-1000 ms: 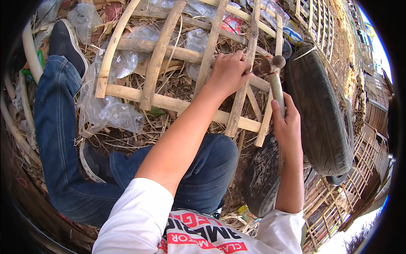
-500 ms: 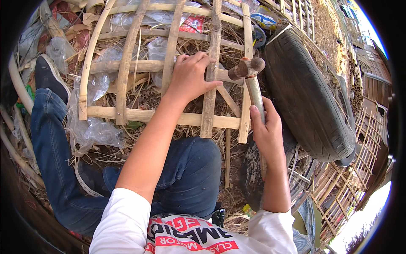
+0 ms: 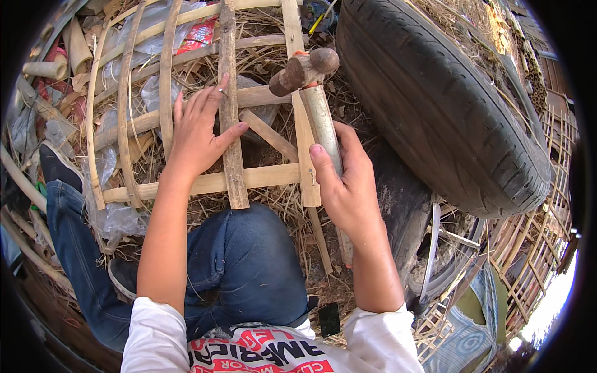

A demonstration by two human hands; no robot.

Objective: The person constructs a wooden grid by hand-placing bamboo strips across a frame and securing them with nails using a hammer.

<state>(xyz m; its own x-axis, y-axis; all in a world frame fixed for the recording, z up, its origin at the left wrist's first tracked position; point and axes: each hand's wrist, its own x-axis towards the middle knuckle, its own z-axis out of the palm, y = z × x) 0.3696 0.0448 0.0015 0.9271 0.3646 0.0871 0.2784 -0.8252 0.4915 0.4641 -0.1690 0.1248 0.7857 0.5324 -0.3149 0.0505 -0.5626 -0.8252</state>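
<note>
A frame of bamboo slats (image 3: 235, 158) lies on the ground before my knee, its strips crossing at right angles. My left hand (image 3: 196, 127) rests on it, fingers stretched out and apart, thumb and index finger touching the rough upright slat. A small shiny spot shows by the index finger; I cannot make out what it is. Over the frame's right edge, my right hand (image 3: 348, 177) is wrapped round the pale handle of a hammer (image 3: 305, 69). The rusty hammer head points up and stands beside the pale end slat (image 3: 305, 143), where small nail heads show.
A large black tyre (image 3: 435, 112) leans close on the right. Plastic bags (image 3: 121, 221), a red wrapper (image 3: 198, 36) and dry straw lie under and around the frame. Bamboo poles (image 3: 45, 69) are at the far left. More lattice (image 3: 528, 248) stands at the right.
The view has shifted, so the frame and both hands sit further left and the tyre looks larger. My left fingers have straightened on the slat. The hammer is still in my right hand.
</note>
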